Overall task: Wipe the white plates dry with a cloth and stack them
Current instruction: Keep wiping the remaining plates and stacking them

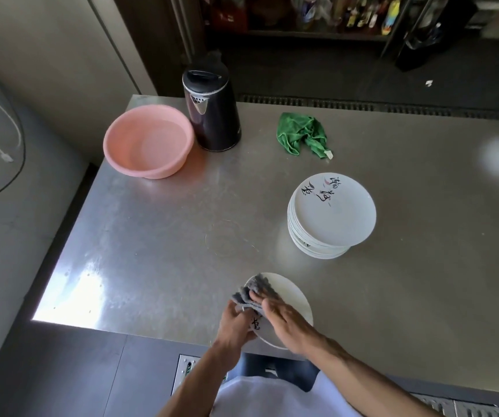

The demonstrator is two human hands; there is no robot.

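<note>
Plate (291,293) mid-wipe
Left grip (236,322) clasps rim; right grip (284,319) flat on cloth (260,288); stack (332,212) ahead-right, nearer right.

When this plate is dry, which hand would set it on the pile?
Probably left: the left hand grips the plate by its rim, while the right hand presses the grey cloth on it. The stack sits rightward, though.

Both bare forearms enter from the bottom centre of the frame and converge. Left hand (236,322) curls its fingers round the rim of a round white plate (288,292). Right hand (284,319) presses flat, fingers straight, on a crumpled grey cloth (259,286).
</note>
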